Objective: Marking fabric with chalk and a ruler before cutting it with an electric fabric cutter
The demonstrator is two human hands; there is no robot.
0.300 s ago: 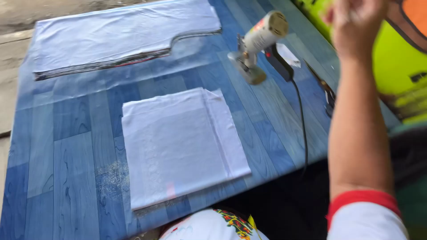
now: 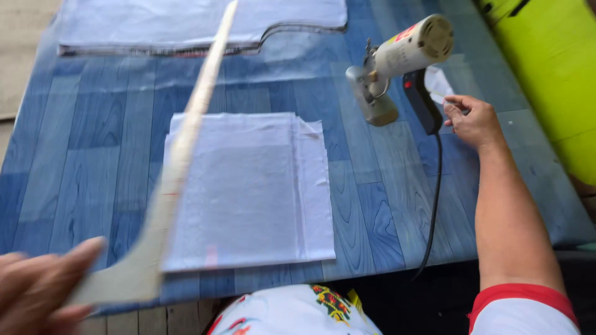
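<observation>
R hand (image 2: 473, 121) dropped to table by cutter; L hand (image 2: 37, 282) now raises curved ruler (image 2: 180, 155) into view

Your left hand (image 2: 37, 282) holds a long, pale curved ruler (image 2: 180, 155) by its wide end, and it slants up across the folded white cloth (image 2: 254, 192). Your right hand (image 2: 475, 121) pinches something small beside the cream cutting machine (image 2: 397, 62).
</observation>
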